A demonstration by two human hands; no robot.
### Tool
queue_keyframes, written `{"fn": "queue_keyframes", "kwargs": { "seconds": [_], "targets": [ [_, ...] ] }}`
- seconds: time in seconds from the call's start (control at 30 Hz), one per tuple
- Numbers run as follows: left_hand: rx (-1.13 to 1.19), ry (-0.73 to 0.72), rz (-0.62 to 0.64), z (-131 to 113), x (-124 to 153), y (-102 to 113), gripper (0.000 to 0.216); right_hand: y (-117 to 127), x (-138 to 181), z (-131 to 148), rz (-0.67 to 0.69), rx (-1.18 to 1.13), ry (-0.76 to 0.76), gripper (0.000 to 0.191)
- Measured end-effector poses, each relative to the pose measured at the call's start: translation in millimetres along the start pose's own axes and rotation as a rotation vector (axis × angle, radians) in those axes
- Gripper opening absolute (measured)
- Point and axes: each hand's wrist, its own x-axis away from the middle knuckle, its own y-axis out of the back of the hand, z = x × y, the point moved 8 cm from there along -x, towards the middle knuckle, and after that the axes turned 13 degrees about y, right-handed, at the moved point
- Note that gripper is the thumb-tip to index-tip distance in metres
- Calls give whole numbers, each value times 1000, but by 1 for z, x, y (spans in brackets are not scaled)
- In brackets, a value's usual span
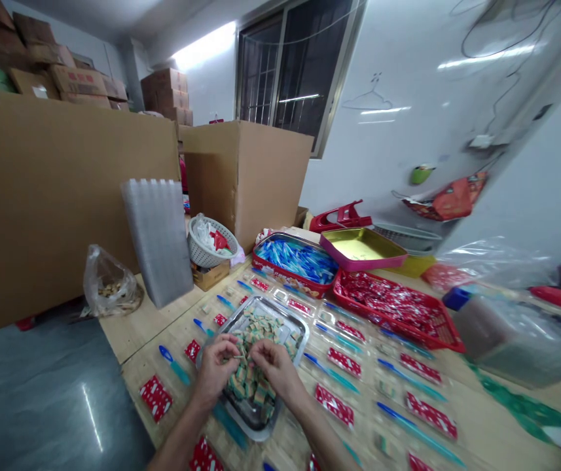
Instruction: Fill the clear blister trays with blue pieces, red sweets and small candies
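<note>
A shallow metal tray (298, 324) holds a heap of small tan-and-green pieces (255, 327). Over its near half are both of my hands, fingertips close together. My left hand (216, 369) is closed in a pinch, with a small pale piece showing at its fingertips. The fingers of my right hand (276, 369) are also pinched together; what they grip is too small or hidden to make out. Around the tray lie clear plastic blister trays, bearing blue-and-teal pen-like sticks (332, 373) and red packets with white dots (334, 404).
Behind stand a tin of blue sticks (296, 258), a red basket of red packets (393, 304) and a yellow-lined tin (363, 245). Stacked clear trays (157, 242) rise at left beside a bag of small pieces (110, 288). A plastic bin (520, 340) sits at right.
</note>
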Motion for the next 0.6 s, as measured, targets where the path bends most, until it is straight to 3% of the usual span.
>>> {"fn": "queue_keyframes", "kwargs": {
  "seconds": [0.13, 0.23, 0.4, 0.6],
  "targets": [
    [110, 81, 18, 1, 0, 3, 6, 7, 0, -3, -69, -112, -29, 19],
    [174, 178, 60, -1, 3, -2, 5, 2, -1, -1, 2, -202, -58, 18],
    [245, 260, 98, -3, 5, -11, 8, -1, -5, 26, 101, -61, 117, 1],
    [317, 280, 47, 2, 7, -13, 10, -2, -1, 26, 9, 67, 178, 9]
  ]
}}
